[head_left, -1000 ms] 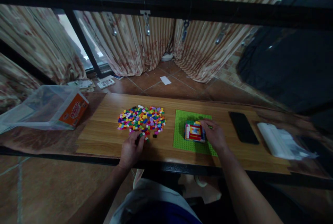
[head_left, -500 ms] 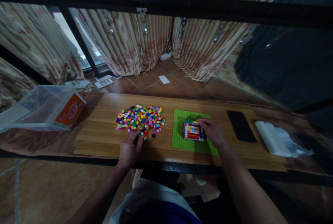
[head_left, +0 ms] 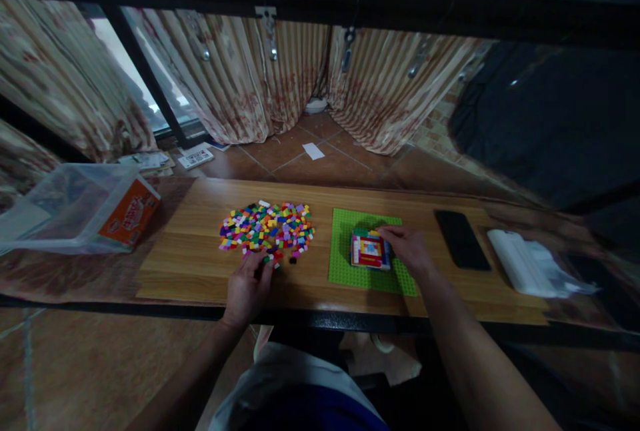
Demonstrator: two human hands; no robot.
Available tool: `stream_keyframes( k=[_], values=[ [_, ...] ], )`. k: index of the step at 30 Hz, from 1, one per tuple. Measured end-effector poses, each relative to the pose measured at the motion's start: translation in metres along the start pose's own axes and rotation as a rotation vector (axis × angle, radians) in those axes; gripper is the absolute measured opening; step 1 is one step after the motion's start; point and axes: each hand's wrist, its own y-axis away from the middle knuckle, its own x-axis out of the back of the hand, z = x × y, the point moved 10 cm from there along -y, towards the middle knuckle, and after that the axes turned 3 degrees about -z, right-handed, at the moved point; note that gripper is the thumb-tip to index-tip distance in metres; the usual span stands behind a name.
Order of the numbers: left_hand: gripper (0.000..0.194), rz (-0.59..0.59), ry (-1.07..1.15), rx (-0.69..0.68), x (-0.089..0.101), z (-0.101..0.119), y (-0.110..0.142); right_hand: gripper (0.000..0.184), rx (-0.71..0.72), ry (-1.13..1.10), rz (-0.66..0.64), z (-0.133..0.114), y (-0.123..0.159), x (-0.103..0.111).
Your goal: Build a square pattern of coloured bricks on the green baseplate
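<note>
My right hand (head_left: 411, 249) reaches in from the right, fingers pinched together at the far right corner of a small built-up block of toy bricks (head_left: 369, 251). The block has red, white, yellow and blue parts and stands on a green baseplate (head_left: 339, 264). Yellow shows by the fingertips, but what they pinch is too small to make out. At the near edge of a heap of loose toy bricks (head_left: 267, 225), my left hand (head_left: 247, 287) has its fingers curled down. A green brick shows beside its fingertips; whatever is between them is hidden.
To the left stands a clear plastic tub (head_left: 75, 211) with an orange label. A black phone (head_left: 463, 239) lies right of the baseplate, and beyond it a white packet (head_left: 520, 264) with clear plastic. The wooden board (head_left: 175, 264) ends at the table's dark front edge.
The whole view has shifted slightly. Both hands stay at nearly the same places, the right at the brick block and the left at the heap.
</note>
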Motion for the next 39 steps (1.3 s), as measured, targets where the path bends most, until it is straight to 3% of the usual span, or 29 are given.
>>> stream_keyframes(
  k=[11, 16, 20, 21, 23, 27, 30, 35, 39],
  values=[
    [0.029, 0.006, 0.044, -0.007, 0.002, 0.000, 0.000, 0.027, 0.000, -0.064, 0.057, -0.007, 0.005, 0.002],
    [0.027, -0.015, 0.121, -0.003, 0.004, -0.001, 0.002, 0.042, 0.042, -0.206, 0.319, -0.009, 0.028, 0.030],
    [0.028, -0.029, 0.177, 0.006, 0.003, -0.003, 0.003, 0.038, 0.060, -0.265, 0.510, -0.019, 0.074, 0.040],
    [0.028, -0.031, 0.190, 0.003, 0.003, -0.003, 0.002, 0.035, 0.077, -0.275, 0.530, -0.025, 0.089, 0.036],
    [0.028, -0.028, 0.224, -0.002, 0.004, -0.002, 0.003, 0.031, 0.100, -0.263, 0.444, -0.038, 0.114, 0.012],
    [0.028, -0.063, 0.325, 0.016, 0.006, 0.007, 0.009, 0.027, 0.076, -0.300, 0.079, -0.051, 0.153, -0.065],
    [0.030, -0.140, 0.386, 0.027, 0.002, 0.024, 0.019, 0.029, 0.018, -0.338, -0.055, -0.050, 0.167, -0.104],
    [0.032, -0.173, 0.559, 0.134, -0.008, 0.035, 0.025, 0.033, -0.029, -0.391, -0.145, -0.052, 0.162, -0.131],
    [0.027, -0.274, 0.755, 0.279, -0.023, 0.037, 0.027, 0.032, -0.053, -0.442, -0.172, -0.056, 0.156, -0.143]
  ],
)
